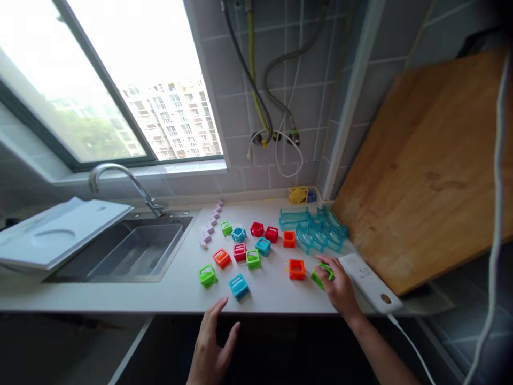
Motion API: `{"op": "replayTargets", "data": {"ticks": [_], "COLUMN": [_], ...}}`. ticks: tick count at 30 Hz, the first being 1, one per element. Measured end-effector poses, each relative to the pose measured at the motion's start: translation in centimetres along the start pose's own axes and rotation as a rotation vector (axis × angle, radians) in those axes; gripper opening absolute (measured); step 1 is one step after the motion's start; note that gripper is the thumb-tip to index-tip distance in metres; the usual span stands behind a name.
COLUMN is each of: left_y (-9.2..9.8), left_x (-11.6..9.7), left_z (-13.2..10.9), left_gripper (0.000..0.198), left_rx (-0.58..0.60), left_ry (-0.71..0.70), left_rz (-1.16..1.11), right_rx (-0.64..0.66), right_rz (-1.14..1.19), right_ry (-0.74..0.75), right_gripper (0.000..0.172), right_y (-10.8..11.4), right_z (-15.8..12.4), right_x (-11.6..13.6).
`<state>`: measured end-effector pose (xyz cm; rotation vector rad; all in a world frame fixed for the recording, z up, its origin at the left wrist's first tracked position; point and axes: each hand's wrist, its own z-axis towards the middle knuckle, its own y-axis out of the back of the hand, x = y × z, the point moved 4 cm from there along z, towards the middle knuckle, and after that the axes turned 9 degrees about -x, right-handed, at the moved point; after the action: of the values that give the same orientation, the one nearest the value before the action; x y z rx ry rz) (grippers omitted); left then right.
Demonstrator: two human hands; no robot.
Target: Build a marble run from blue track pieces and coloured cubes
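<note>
Fingers closed on its frame, we hold a green block point(316, 278) in our right hand point(340, 286) at the counter point(272, 294), between an orange block point(297, 269) and a white box point(366, 279). We appear to be gripping a single block; shifting it calls for a steady pinch. Our left hand point(210, 342), open, hovers near a blue block point(239, 286).

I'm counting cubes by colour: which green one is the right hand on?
The rightmost green cube, with the right hand on it, just right of the front orange cube. The other three green cubes lie farther left, touched by neither hand.
</note>
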<state>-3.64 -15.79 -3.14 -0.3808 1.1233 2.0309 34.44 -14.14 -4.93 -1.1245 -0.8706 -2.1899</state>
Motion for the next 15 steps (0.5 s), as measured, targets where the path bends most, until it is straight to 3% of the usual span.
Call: {"op": "replayTargets", "data": {"ticks": [4, 7, 13, 15], "left_y": [-0.2, -1.3, -4.6, -4.8], "left_x": [-1.9, -3.9, -9.0, -9.8], "left_z": [2.4, 1.8, -2.5, -3.8], "left_gripper": [0.043, 0.032, 0.020, 0.020], "left_rx": [-0.128, -0.103, 0.375, 0.455], "left_ry": [-0.006, -0.018, -0.024, -0.022], "left_rz": [-0.065, -0.186, -0.403, -0.413], "right_rx": [-0.034, -0.051, -0.152, -0.148], "right_rz": [0.005, 0.016, 0.010, -0.042], "right_ry": [0.015, 0.014, 0.051, 0.090], "right_gripper": [0.038, 0.039, 0.038, 0.038], "right_y": [0.3, 0.4, 1.4, 1.5], "right_z": [0.0, -0.2, 0.3, 1.4], "right_x": [-0.3, -0.6, -0.5, 0.2]}}
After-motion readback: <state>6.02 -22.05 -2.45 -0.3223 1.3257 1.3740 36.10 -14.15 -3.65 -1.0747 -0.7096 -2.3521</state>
